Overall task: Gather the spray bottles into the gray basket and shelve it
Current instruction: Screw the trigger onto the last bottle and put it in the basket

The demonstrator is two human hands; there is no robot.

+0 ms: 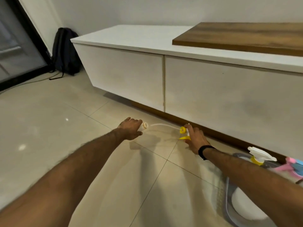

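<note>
On the tiled floor my left hand (131,129) grips a white bottle body (144,126), its open neck pointing right. My right hand (196,139) holds a spray head with a yellow collar and yellow trigger (183,131). A thin white dip tube (162,125) arcs from that head toward the bottle's neck, and the head is apart from the bottle. At the lower right lies the gray basket (227,190), partly behind my right forearm. It holds a white bottle (246,205), a white spray head with a yellow collar (259,155) and a pink and blue sprayer (293,166).
A long white low cabinet (164,82) with two closed fronts runs behind my hands, with a wooden slab (242,36) on top at the right. A black backpack (65,51) leans on the wall at the far left beside a dark-framed glass door (14,46).
</note>
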